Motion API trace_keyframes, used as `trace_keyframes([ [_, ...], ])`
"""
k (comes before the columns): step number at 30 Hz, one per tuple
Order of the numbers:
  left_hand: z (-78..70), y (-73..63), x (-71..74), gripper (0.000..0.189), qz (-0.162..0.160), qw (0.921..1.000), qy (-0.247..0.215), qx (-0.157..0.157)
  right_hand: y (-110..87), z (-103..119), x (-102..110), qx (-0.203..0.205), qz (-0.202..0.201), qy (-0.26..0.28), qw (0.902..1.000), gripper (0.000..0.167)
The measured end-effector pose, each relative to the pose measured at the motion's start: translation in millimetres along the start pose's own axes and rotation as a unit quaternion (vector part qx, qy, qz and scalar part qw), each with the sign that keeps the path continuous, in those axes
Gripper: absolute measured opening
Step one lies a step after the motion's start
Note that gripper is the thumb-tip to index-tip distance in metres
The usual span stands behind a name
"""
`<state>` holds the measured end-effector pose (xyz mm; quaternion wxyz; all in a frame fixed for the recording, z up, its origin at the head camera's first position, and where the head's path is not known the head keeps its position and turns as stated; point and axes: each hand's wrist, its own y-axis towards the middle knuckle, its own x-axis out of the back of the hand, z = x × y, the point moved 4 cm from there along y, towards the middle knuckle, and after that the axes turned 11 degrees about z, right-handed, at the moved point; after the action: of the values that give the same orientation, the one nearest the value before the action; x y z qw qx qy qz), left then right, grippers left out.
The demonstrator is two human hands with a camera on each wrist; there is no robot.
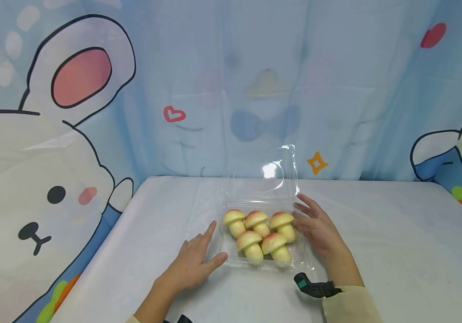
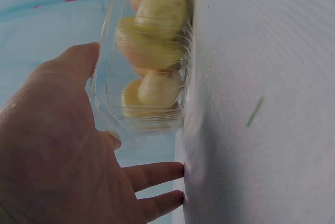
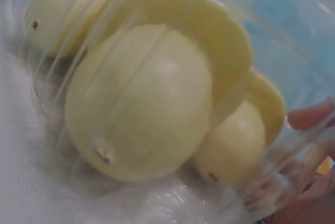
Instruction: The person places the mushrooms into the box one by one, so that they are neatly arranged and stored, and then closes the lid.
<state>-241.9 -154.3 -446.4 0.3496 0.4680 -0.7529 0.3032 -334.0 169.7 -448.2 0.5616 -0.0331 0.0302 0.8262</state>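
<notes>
A clear plastic clamshell box rests on the table with its transparent lid raised at the back. Inside are several yellow mushroom-shaped pieces with reddish tops, in two rows. At the box's left side, my left hand has its fingers spread; in the left wrist view the thumb touches the box rim and two fingertips reach the tablecloth. My right hand is by the right side and back corner, fingers loosely extended against the box. Through the plastic, the right wrist view shows the pale stems up close.
A white cloth covers the table. Behind it hangs a light blue curtain printed with cartoon animals. Black wrist straps show, one on the right wrist.
</notes>
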Motion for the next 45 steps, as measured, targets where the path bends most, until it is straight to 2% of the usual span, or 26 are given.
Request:
trace_keyframes([
  [14,1.6,0.5,-1.6,0.08,-0.004,1.0,0.004,0.001,-1.2,0.7,1.4,-0.008,-0.004,-0.02,0.9998,0.076],
  [21,1.9,0.4,-2.6,0.08,-0.005,1.0,0.006,0.004,-2.8,1.9,1.7,0.004,0.003,-0.032,0.9995,0.074],
  [35,0.0,0.2,-3.0,0.08,-0.011,0.9999,0.012,0.002,-5.5,-1.4,5.4,-0.015,-0.031,-0.062,0.9975,0.061],
  [45,-0.3,-0.9,-2.7,0.08,-0.014,0.9998,0.014,0.001,-7.9,-4.9,8.0,-0.022,-0.041,-0.043,0.998,0.052],
])
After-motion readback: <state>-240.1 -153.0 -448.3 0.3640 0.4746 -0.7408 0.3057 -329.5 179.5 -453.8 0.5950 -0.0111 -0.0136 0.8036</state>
